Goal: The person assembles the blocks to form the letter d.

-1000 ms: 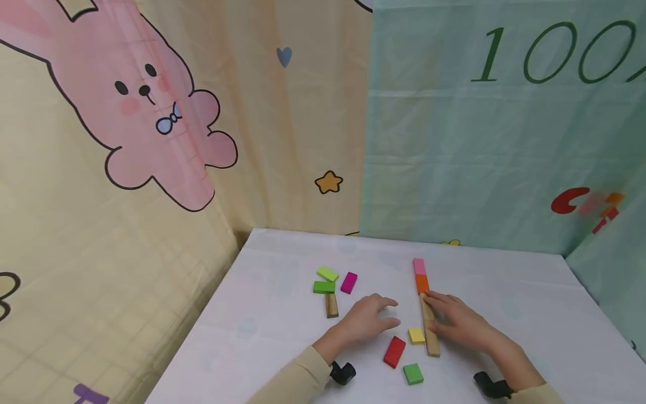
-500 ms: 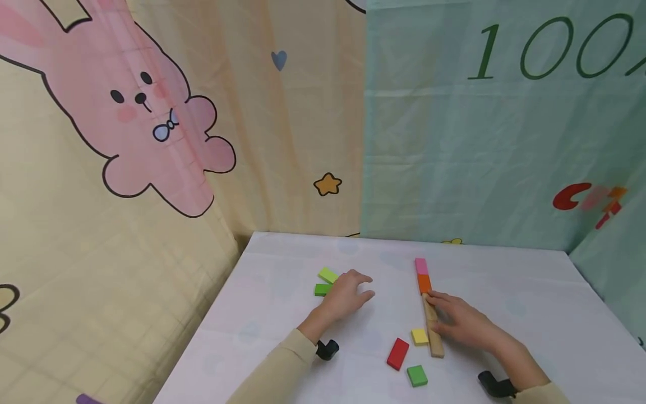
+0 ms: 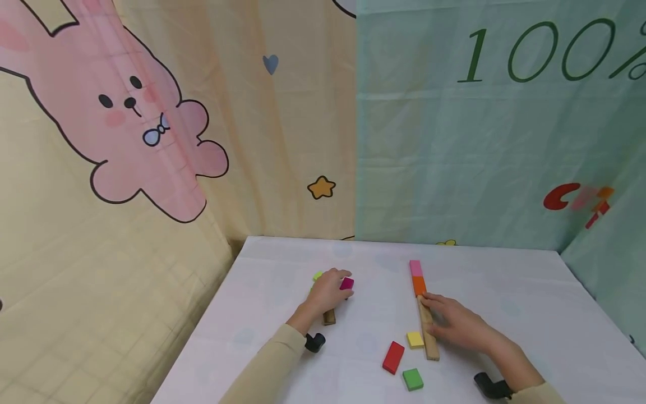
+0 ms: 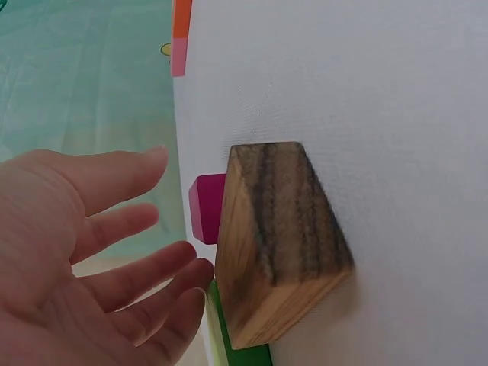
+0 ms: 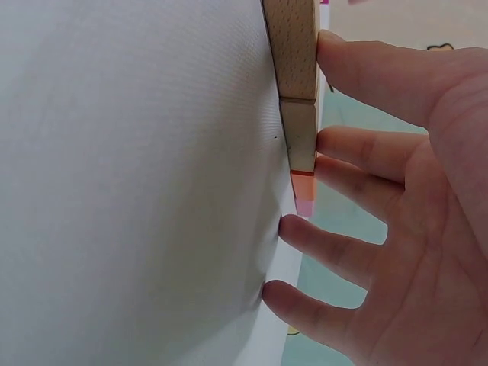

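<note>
My left hand (image 3: 325, 290) is over the far left group of blocks, thumb and forefinger spread around a magenta block (image 3: 346, 283). In the left wrist view a gap shows between its fingertips and the magenta block (image 4: 206, 210). A dark-striped wooden block (image 4: 286, 221) stands close by; green blocks (image 4: 248, 354) are partly hidden. My right hand (image 3: 459, 322) rests its fingertips on the side of plain wooden blocks (image 3: 429, 336). These blocks line up end to end with an orange block (image 3: 419, 286) and a pink block (image 3: 415, 268).
Nearer the front lie a yellow block (image 3: 415, 340), beside the wooden row, a red block (image 3: 393, 358) and a green block (image 3: 413, 380). The white table (image 3: 242, 353) meets printed curtains (image 3: 454, 168) at its back.
My left hand has moved left and away from me, from the table's middle to the magenta block. The right hand stays at the wooden row.
</note>
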`<state>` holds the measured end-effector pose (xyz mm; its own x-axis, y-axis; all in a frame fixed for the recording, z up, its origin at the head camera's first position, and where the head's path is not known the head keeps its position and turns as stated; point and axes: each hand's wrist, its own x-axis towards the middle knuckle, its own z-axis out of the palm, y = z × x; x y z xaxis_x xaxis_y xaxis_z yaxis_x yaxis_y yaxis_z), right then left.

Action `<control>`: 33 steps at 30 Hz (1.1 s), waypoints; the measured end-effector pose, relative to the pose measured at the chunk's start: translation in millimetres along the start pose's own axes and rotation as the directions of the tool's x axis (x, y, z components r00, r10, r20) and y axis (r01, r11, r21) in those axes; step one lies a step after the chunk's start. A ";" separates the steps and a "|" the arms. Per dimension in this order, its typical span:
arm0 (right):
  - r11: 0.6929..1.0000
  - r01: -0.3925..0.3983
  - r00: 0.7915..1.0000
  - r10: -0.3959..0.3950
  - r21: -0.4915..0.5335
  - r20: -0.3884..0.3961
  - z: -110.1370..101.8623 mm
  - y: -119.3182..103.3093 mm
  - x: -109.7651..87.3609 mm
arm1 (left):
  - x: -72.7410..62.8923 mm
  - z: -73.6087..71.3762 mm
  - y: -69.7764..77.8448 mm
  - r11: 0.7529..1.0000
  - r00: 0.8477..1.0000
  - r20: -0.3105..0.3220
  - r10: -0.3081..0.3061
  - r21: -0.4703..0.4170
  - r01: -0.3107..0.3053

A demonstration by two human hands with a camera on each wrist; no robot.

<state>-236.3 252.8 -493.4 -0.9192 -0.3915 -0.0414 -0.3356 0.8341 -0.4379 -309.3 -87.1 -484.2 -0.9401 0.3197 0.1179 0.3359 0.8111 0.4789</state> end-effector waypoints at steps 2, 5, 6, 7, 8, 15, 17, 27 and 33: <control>1.000 0.002 1.000 -0.002 -0.005 -0.001 0.0 0.1 -0.4 | 0.3 1.1 0.0 1.000 1.000 -0.006 -0.019 -0.002 0.019; 1.000 0.003 1.000 -0.003 -0.008 0.000 -0.5 0.5 -0.8 | 1.0 3.6 0.1 0.999 0.999 -0.011 -0.040 -0.005 0.040; 1.000 0.003 1.000 -0.003 -0.008 0.001 -0.5 0.7 -0.7 | 1.1 4.2 0.1 0.999 0.999 -0.013 -0.044 -0.005 0.044; 1.000 0.002 1.000 -0.002 -0.009 0.002 -0.5 0.7 -0.7 | 0.9 5.0 0.0 0.999 0.999 -0.015 -0.046 -0.002 0.046; 1.000 0.002 1.000 -0.002 -0.008 0.004 -0.7 0.6 -0.6 | 0.7 5.6 -0.1 0.999 0.999 -0.014 -0.049 -0.001 0.049; 1.000 -0.024 0.999 0.024 0.014 0.023 0.4 -1.6 -1.1 | -1.2 8.5 -2.8 0.999 0.999 -0.007 -0.037 0.039 0.038; 0.999 -0.030 0.999 0.029 0.016 0.022 1.4 -2.1 -2.0 | -1.1 9.2 -4.2 0.999 1.000 -0.007 -0.027 0.033 0.027; 0.999 -0.035 0.999 0.035 0.000 -0.002 4.2 -2.8 -4.2 | -0.9 9.2 -10.6 0.998 1.000 -0.010 -0.018 -0.058 0.017; 1.000 -0.026 1.000 0.026 0.001 -0.001 2.7 -3.5 -3.3 | -1.3 10.3 -15.2 0.992 0.999 -0.021 -0.026 -0.124 0.023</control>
<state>-231.6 250.1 -494.2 -0.9278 -0.3693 -0.0524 -0.3111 0.8436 -0.4376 -312.6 -94.8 -500.6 -0.9495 0.2884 0.1233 0.3042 0.7512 0.5858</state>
